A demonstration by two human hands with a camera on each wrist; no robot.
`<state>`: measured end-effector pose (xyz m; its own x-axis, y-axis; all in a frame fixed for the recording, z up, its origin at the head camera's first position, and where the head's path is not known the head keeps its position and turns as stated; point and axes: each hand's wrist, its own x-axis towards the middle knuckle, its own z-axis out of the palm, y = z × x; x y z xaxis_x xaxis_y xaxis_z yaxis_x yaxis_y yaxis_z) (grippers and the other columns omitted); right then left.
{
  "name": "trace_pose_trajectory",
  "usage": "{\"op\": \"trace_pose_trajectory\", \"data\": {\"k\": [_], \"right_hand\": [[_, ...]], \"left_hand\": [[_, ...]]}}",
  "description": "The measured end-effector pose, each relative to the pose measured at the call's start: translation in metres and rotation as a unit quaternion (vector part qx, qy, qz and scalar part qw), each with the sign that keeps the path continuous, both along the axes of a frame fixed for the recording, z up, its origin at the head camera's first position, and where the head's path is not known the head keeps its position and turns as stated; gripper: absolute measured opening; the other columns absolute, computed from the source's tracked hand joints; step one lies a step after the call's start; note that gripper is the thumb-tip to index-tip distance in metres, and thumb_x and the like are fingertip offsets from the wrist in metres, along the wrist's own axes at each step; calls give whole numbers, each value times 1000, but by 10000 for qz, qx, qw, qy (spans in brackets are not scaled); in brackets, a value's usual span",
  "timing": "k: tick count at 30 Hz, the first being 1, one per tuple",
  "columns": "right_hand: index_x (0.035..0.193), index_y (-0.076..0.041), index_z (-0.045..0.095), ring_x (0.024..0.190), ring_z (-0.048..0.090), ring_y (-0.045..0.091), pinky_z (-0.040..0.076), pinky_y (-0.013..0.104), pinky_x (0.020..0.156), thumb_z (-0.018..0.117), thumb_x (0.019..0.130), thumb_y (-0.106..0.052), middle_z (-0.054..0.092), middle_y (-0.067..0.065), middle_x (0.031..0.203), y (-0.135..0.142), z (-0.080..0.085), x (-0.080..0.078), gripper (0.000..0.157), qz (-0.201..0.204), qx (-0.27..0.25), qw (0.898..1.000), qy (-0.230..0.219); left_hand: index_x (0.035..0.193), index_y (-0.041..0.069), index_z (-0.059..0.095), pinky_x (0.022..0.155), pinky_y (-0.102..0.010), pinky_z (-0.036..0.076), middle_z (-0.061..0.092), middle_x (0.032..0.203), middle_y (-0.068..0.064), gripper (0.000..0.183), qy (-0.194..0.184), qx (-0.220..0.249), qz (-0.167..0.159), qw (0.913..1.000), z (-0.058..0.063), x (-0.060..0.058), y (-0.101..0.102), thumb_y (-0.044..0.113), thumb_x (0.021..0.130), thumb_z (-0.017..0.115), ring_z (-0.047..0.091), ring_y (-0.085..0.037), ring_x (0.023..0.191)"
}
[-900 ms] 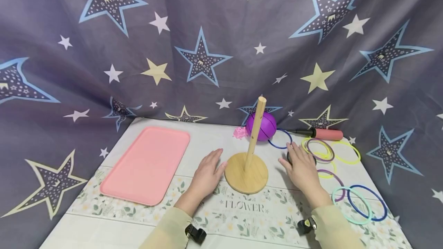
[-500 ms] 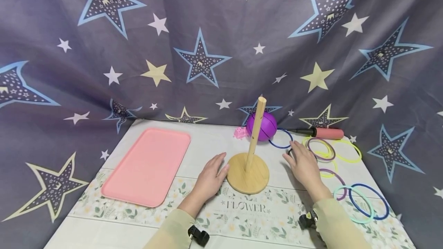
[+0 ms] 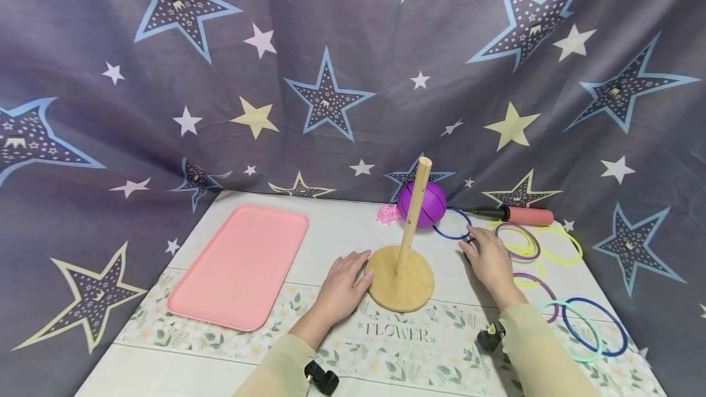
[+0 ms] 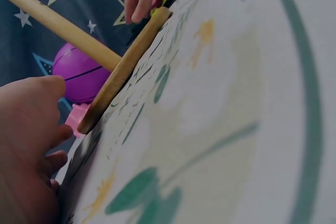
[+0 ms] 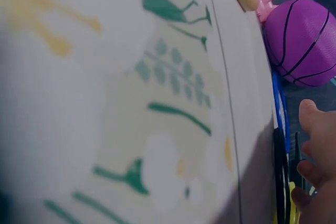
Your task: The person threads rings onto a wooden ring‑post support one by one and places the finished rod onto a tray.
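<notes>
A wooden peg (image 3: pixel 415 213) stands upright on a round wooden base (image 3: pixel 405 290). My left hand (image 3: pixel 341 290) rests beside the base's left edge, fingers relaxed and slightly bent, holding nothing. Over on the right, my right hand (image 3: pixel 491 262) hovers loosely, palm down, above a black ring (image 5: pixel 282 177) that it mostly covers in the head view. The right wrist view shows its fingers apart, with nothing between them. Beyond its fingertips lies a thin blue ring (image 3: pixel 452 238), next to a purple ball (image 3: pixel 432 204).
To the left lies a pink tray (image 3: pixel 237 268). A small pink object (image 3: pixel 388 214) sits by the ball, and a pump with a red handle (image 3: pixel 529 216) lies at the back right. Yellow rings (image 3: pixel 573 256), purple rings (image 3: pixel 546 290), a mint ring (image 3: pixel 592 357) and a dark blue ring (image 3: pixel 618 354) are at the right.
My right hand has drawn a little to the right, its fingers bending more over the black ring. The left hand stays by the base. The whole view shifts slightly.
</notes>
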<state>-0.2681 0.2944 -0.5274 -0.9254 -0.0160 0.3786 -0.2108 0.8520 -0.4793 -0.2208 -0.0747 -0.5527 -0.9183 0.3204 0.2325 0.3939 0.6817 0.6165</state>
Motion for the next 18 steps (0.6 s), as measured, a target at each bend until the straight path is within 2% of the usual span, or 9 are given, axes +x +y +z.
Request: {"op": "trace_pose_trajectory", "data": {"k": [3, 8, 18], "right_hand": [[150, 3, 64, 140, 53, 54, 39, 69, 121, 74, 108, -20, 61, 31, 149, 0, -3, -5, 49, 31, 64, 10000, -45], [147, 1, 68, 137, 57, 55, 42, 73, 117, 76, 106, -21, 64, 30, 147, -2, -11, -14, 47, 111, 234, 9997, 0], [137, 0, 74, 129, 60, 56, 43, 73, 113, 76, 105, -16, 68, 29, 138, -5, -19, -24, 36, 77, 411, 9991, 10]], "left_hand": [[162, 8, 54, 134, -62, 22, 57, 163, -15, 54, 136, -157, -42, 9998, -1, 1, 0, 37, 117, 53, 45, -39, 156], [163, 9, 54, 135, -61, 19, 56, 165, -12, 54, 85, -436, -93, 9990, 1, 2, 0, 38, 118, 52, 42, -38, 159], [162, 6, 55, 134, -62, 19, 56, 164, -13, 54, 183, -561, -198, 9981, 0, 3, 1, 35, 117, 55, 42, -39, 158]]}}
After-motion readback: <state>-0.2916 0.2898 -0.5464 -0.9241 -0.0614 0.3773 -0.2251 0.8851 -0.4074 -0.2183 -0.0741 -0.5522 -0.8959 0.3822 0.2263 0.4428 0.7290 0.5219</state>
